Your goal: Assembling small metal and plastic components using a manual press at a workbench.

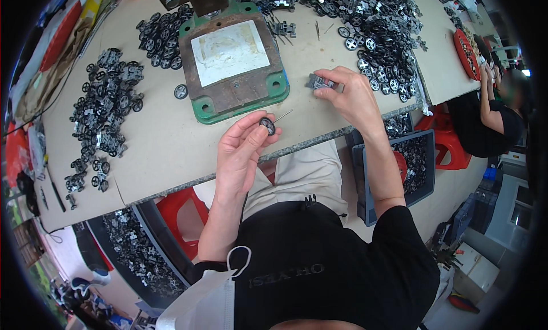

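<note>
My left hand [244, 143] pinches a small black toy wheel [266, 125] with grey spokes. A thin metal axle [284, 116] sticks out from the wheel toward the upper right. Farther right, my right hand [351, 93] grips a small grey plastic chassis piece [319, 82] between thumb and fingers, just above the table. The wheel with its axle and the chassis piece are apart. Between and beyond my hands stands a green and brown metal press base [234, 96] with a whitish sheet [230, 53] on top.
Piles of loose wheels [388, 73], grey chassis parts [377, 10] and wheeled assemblies [103, 113] lie on the table. One wheel [180, 91] sits beside the press. Bins of parts [419, 164] stand below the table edge. Another person [502, 116] sits at the far right.
</note>
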Tool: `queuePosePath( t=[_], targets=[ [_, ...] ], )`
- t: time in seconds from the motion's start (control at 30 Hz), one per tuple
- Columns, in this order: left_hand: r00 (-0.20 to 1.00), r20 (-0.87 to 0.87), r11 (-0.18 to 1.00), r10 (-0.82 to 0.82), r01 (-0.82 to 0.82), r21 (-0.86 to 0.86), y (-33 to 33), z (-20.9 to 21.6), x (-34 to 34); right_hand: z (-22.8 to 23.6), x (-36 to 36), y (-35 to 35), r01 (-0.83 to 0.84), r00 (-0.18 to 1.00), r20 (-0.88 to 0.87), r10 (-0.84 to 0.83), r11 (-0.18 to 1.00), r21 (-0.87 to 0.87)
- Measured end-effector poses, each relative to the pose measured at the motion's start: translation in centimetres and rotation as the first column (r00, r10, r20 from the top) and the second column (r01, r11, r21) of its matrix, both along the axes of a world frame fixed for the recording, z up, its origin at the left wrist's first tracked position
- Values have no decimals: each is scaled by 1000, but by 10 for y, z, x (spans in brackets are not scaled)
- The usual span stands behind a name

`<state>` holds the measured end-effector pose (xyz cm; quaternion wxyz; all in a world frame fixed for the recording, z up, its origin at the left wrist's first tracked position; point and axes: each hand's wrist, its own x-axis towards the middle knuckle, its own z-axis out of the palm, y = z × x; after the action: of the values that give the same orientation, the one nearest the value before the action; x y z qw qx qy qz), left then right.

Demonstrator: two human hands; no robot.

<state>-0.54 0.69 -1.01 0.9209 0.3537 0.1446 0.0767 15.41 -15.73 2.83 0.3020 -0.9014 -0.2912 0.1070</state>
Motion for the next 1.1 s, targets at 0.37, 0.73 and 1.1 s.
queuePosePath(
  t=[0.37, 0.73, 1.1],
  targets=[
    [998, -28, 996, 64, -62, 59, -3, 5, -1, -17, -49, 18, 259, 866, -448, 220, 570, 780],
    [994, -27, 986, 106, -101, 134, -4, 5, -1, -16, -50, 19, 256, 865, -452, 219, 581, 772],
    [974, 62, 846, 218, -220, 487, -9, 5, -5, -24, -42, 17, 203, 841, -460, 285, 623, 756]
  ],
)
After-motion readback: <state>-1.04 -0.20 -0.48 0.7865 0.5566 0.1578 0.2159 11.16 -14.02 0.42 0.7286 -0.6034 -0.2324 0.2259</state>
